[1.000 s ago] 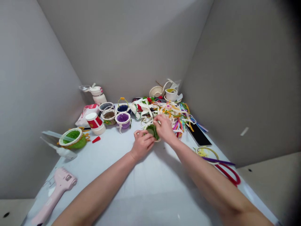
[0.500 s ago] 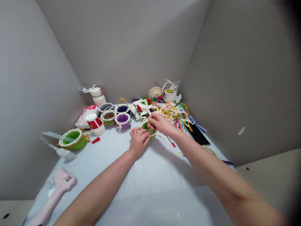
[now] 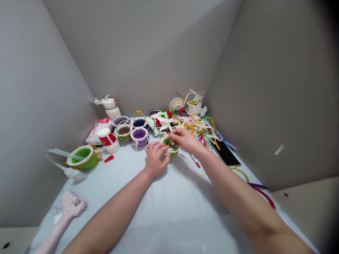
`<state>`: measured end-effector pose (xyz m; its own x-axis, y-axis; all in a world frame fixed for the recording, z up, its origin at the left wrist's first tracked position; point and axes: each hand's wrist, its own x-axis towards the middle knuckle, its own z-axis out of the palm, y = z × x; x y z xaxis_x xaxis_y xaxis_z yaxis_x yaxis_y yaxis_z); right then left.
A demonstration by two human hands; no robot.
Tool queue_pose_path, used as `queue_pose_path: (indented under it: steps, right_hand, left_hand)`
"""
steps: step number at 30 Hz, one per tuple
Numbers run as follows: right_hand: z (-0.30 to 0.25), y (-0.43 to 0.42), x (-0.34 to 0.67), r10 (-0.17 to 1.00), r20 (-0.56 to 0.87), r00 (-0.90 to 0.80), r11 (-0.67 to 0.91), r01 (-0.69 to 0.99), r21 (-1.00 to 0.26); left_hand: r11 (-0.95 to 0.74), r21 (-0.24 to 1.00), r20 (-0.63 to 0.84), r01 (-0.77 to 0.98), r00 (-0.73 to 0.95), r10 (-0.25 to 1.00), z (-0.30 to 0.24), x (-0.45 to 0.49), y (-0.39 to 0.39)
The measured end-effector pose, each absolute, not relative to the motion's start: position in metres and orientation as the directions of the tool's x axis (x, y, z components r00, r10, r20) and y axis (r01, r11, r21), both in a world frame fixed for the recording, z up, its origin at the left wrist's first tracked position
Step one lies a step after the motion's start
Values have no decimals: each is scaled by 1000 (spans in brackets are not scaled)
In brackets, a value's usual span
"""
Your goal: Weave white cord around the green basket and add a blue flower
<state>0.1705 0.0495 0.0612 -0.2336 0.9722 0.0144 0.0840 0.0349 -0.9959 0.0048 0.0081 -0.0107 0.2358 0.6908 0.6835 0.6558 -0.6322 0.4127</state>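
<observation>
Head view: left hand cups the near wall of the small green basket, fingers curled round it. Right hand pinches the cream lace trim at the far rim, fingertips together. The basket stands on the tabletop, just before the ribbon pile and right of the purple basket. Since a second ago the right hand has slid off the basket's mouth, baring a red-tipped pen, so the trimming, I'd judge, has moved along the rim.

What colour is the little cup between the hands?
The cup is green with cream trim at its rim; head view.
</observation>
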Motion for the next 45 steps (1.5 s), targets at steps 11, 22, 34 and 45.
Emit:
queue_pose_path:
  steps: [11,22,34,45]
  right_hand:
    - [57,47,172,981,166,-98,183,199,-963]
    - [49,47,173,996,92,9,91,71,-993]
    - [41,46,169,995,95,28,94,33,-995]
    - [42,44,166,996,83,42,82,21,-996]
  left_hand:
    - [-444,714,491,541,65,869,34,15,26]
    - [-353,880,367,316,19,930,36,19,53]
    - [-431,723,503,540,18,864,31,15,37]
    - [-459,701,531,546,29,847,31,15,36]
